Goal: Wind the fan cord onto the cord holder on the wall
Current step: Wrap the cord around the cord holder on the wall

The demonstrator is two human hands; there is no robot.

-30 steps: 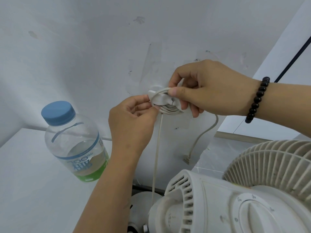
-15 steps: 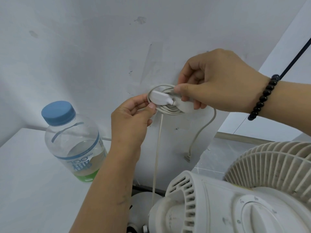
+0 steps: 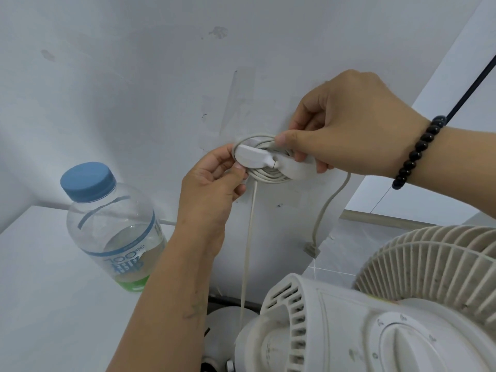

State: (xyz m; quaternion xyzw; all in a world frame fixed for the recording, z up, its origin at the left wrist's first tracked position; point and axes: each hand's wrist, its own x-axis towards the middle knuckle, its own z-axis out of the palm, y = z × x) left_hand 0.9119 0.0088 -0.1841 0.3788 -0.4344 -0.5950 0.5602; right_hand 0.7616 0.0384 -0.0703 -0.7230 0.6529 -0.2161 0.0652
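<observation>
A white cord holder (image 3: 257, 158) is fixed to the white wall, with several turns of the pale fan cord (image 3: 271, 174) coiled behind its two flaps. My left hand (image 3: 212, 178) pinches the left flap and the coil's left side. My right hand (image 3: 346, 130) holds the cord at the coil's top, with fingers over the right flap. One strand of cord (image 3: 248, 237) runs straight down to the white fan (image 3: 362, 326). The free end with its plug (image 3: 311, 249) dangles to the right, below my right hand.
A clear water bottle (image 3: 112, 232) with a blue cap stands on the white shelf (image 3: 40, 304) at the left, close to my left forearm. The fan's grille (image 3: 429, 259) fills the lower right. A black cable (image 3: 472, 84) runs diagonally at the upper right.
My right hand has carried the cord up and over the holder, laying another turn. The holder's left flap now lies across the coil, and my left hand has shifted up onto it.
</observation>
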